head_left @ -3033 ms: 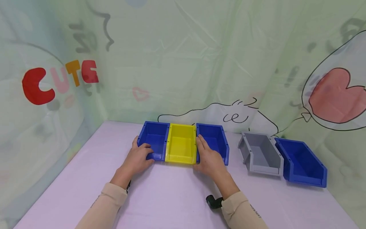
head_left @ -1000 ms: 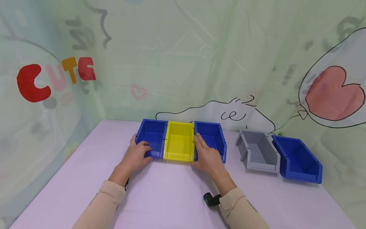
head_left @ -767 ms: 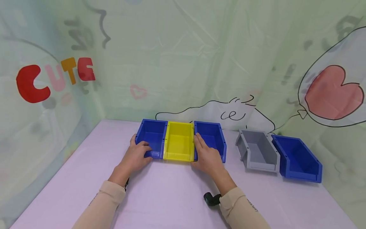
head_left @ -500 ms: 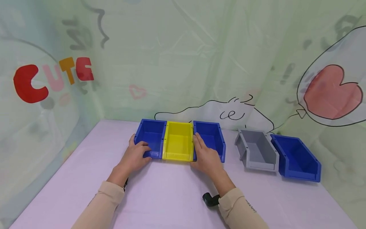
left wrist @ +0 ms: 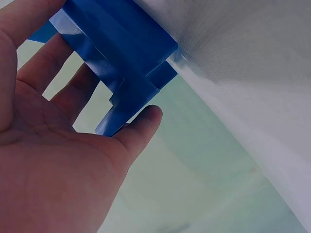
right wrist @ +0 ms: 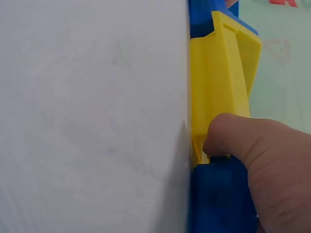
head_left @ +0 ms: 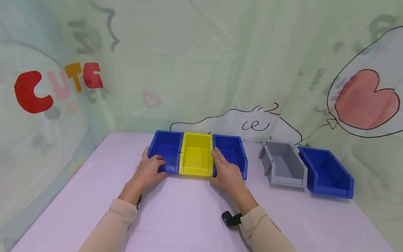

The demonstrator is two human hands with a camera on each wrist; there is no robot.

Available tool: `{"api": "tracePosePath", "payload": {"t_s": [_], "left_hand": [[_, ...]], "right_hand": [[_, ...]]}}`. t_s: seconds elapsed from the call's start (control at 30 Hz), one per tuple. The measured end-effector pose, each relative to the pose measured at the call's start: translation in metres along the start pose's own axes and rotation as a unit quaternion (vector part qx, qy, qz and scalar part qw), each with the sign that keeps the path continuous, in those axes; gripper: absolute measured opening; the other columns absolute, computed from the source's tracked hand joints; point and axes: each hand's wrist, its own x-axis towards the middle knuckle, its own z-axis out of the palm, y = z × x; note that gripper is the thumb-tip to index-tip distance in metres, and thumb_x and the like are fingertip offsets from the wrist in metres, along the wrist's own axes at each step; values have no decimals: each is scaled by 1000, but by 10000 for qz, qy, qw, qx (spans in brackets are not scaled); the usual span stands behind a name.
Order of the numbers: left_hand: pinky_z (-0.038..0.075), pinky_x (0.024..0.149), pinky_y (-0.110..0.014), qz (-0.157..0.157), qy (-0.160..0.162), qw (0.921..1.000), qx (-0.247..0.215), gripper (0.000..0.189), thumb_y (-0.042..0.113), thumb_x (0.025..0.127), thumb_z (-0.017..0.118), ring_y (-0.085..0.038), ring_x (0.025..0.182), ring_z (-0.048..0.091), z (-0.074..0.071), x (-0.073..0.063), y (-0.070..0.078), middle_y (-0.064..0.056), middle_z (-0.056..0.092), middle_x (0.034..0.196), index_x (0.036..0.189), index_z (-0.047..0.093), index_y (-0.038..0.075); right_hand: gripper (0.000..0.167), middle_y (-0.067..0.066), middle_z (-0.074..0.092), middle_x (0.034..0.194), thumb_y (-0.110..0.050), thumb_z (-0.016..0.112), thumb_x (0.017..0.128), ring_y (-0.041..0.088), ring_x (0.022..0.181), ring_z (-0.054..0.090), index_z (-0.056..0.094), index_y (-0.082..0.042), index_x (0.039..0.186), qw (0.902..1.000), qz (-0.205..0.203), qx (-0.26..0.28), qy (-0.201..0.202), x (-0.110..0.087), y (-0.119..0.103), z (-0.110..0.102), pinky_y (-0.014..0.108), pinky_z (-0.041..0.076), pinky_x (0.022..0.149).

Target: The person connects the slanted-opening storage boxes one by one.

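Observation:
Three open-front storage bins stand side by side in the head view: a blue bin [head_left: 168, 150], a yellow bin [head_left: 197, 154] and another blue bin [head_left: 231, 150]. My left hand [head_left: 149, 172] grips the left blue bin at its left side, some fingers over the wall and the thumb near the front lip. The left wrist view shows the fingers around that bin's edge [left wrist: 131, 43]. My right hand [head_left: 229, 175] holds the yellow bin at its right front corner. Its fingers lie along the seam with the right blue bin; its thumb [right wrist: 226, 133] presses the yellow front.
A grey bin [head_left: 283, 164] and one more blue bin [head_left: 329, 173] stand angled at the right of the table [head_left: 182, 217]. A printed curtain [head_left: 201, 70] hangs behind and at the sides. A black object [head_left: 231, 218] sticks out at the right cuff.
The row's right blue bin has shifted slightly toward me against the yellow one. Both hands keep nearly the same hold, and the head view has drifted a little.

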Motion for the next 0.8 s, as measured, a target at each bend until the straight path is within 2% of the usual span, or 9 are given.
{"api": "tracePosePath", "payload": {"t_s": [0.2,0.43,0.57,0.67,0.8], "left_hand": [[22,124,-68,-95,-2,9999,-98,37,22,89,80,-53,154,13,0,0,1,-18,64,138,121,75,4],[22,124,-68,-181,-17,9997,-137,38,22,89,80,-52,155,12,1,-1,0,-18,64,138,121,75,4],[22,124,-68,-221,-41,9996,-157,38,23,89,80,-52,155,11,3,0,-1,-18,64,139,122,75,4],[22,124,-68,-241,-39,9996,-156,38,23,89,81,-51,155,11,3,0,0,-17,64,139,122,75,4],[23,124,-68,-230,14,9997,-125,38,23,88,81,-51,155,12,3,0,1,-17,64,138,121,76,5]], "right_hand": [[103,12,34,168,-35,89,77,25,77,66,34,-7,161,10000,-41,6,-13,1,1,0,38,62,73],[99,12,39,166,-35,89,76,30,101,72,40,-7,157,9999,-115,-56,82,4,1,-3,42,63,87],[99,12,39,165,-36,89,75,25,86,70,40,-8,156,9999,-80,-80,-3,5,0,-3,40,63,85],[99,10,37,167,-36,89,76,20,71,62,39,-9,157,9999,1,-57,-101,4,-1,-3,38,63,81],[100,8,35,168,-34,90,76,18,64,56,38,-10,158,9998,140,92,-112,3,-1,-2,39,63,79]]}}
